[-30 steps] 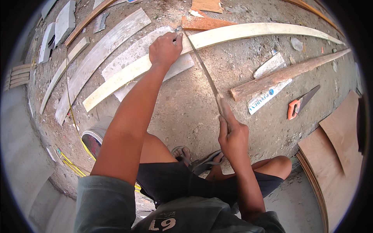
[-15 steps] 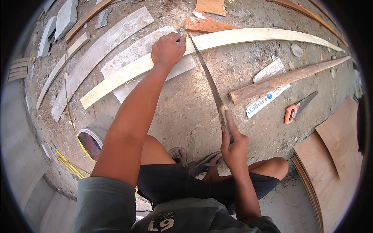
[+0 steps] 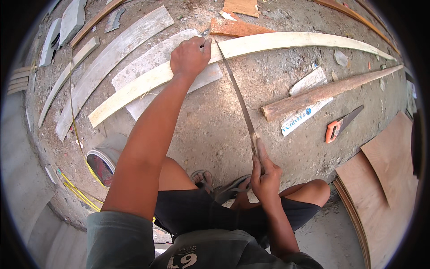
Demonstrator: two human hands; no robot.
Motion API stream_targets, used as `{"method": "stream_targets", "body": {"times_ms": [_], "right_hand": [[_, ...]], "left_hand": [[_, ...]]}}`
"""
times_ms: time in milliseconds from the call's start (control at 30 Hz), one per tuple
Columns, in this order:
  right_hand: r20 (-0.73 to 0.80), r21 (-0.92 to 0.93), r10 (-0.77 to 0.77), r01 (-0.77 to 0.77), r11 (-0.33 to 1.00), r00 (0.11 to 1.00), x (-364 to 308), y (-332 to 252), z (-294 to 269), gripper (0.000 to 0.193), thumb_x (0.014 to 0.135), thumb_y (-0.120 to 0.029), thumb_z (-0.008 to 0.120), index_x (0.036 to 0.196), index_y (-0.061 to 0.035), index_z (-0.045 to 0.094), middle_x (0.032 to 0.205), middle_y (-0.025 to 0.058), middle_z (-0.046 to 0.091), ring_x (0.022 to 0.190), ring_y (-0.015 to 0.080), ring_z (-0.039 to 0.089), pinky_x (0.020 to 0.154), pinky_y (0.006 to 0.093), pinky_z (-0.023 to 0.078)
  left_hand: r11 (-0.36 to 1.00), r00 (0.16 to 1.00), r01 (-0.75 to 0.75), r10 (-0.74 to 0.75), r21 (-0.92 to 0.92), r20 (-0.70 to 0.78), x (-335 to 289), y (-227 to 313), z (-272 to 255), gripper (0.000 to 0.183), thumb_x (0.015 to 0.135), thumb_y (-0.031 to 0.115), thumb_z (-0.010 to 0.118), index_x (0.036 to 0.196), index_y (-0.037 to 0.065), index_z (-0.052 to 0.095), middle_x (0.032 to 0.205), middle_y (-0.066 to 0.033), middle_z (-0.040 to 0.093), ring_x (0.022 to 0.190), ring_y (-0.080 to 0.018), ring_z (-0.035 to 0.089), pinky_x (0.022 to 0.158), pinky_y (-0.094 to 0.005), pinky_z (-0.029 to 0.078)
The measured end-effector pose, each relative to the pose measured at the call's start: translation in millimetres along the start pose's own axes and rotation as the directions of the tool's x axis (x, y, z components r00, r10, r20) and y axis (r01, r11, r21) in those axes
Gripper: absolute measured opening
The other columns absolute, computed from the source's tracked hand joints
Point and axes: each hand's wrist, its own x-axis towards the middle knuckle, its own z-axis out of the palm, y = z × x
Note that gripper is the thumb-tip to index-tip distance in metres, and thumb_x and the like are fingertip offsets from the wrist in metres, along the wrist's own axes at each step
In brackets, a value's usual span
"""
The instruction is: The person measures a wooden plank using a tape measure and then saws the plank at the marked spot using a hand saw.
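A long pale plank (image 3: 286,41) lies across the ground in front of me, propped on a grey slab (image 3: 207,77). My left hand (image 3: 190,56) is closed over the plank, pressing it from above. Just right of that hand, the narrow blade of a handsaw (image 3: 239,96) meets the plank's edge. Closed around the saw's handle is my right hand (image 3: 266,175), low and close to my knee. Whether the blade sits in a cut is too small to tell.
A second saw (image 3: 342,124) with an orange handle lies at right, near a rough timber (image 3: 327,93). Plywood sheets (image 3: 365,188) are stacked at the lower right. A bucket (image 3: 101,161) stands by my left arm, near a yellow strap (image 3: 80,195). Weathered boards (image 3: 114,62) lie far left.
My right hand has drawn the saw slightly back toward my body. My left hand stays on the plank. The whole view has shifted a little.
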Motion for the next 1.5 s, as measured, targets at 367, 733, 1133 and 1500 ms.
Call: {"method": "stream_targets", "body": {"times_ms": [367, 733, 1133, 1500], "right_hand": [[0.030, -0.033, 0.013, -0.012, 0.999, 0.999, 94.6, -4.1, 37.2, 0.050, 0.095, -0.003, 0.063, 0.144, -0.0125, 0.061, 0.071, 0.0259, 0.064, 0.059, 0.0412, 0.065, 0.059, 0.0443, 0.051], [0.013, -0.097, -0.061, 0.062, 0.993, 0.998, 188.5, -8.1, 52.2, 0.044, 0.100, -0.011, 0.059, 0.144, -0.0100, 0.059, 0.078, 0.0279, 0.067, 0.060, 0.0433, 0.064, 0.056, 0.0413, 0.050], [-0.020, -0.080, -0.062, 0.060, 0.995, 0.998, 162.2, 4.1, 51.3, 0.047, 0.096, -0.005, 0.063, 0.142, -0.0089, 0.061, 0.068, 0.0242, 0.064, 0.058, 0.0404, 0.064, 0.056, 0.0437, 0.050], [-0.002, 0.069, 0.038, -0.038, 0.997, 0.999, 46.7, 18.5, 28.3, 0.053, 0.094, 0.002, 0.063, 0.145, -0.0121, 0.060, 0.073, 0.0261, 0.066, 0.056, 0.0351, 0.066, 0.054, 0.0401, 0.050]], "left_hand": [[0.999, 0.999, 0.012, -0.013, 0.039, 0.036, 5.7, 4.7, -0.5, 0.040, 0.102, 0.045, 0.053, 0.105, 0.014, 0.077, 0.105, -0.0082, 0.075, 0.098, -0.0313, 0.071, 0.084, -0.0454, 0.057], [0.998, 0.999, -0.007, 0.009, -0.055, 0.041, 7.7, 23.4, 3.2, 0.041, 0.101, 0.049, 0.053, 0.103, 0.015, 0.077, 0.100, -0.0137, 0.076, 0.093, -0.0357, 0.072, 0.083, -0.0470, 0.056], [0.999, 1.000, -0.005, 0.006, -0.051, 0.020, 0.2, 25.8, 16.6, 0.042, 0.101, 0.051, 0.054, 0.109, 0.016, 0.076, 0.104, -0.0123, 0.076, 0.096, -0.0361, 0.072, 0.084, -0.0483, 0.056], [0.999, 1.000, -0.011, 0.010, -0.044, -0.020, 2.3, 4.3, 8.2, 0.043, 0.101, 0.050, 0.053, 0.101, 0.014, 0.076, 0.099, -0.0138, 0.076, 0.094, -0.0363, 0.072, 0.081, -0.0469, 0.056]]}}
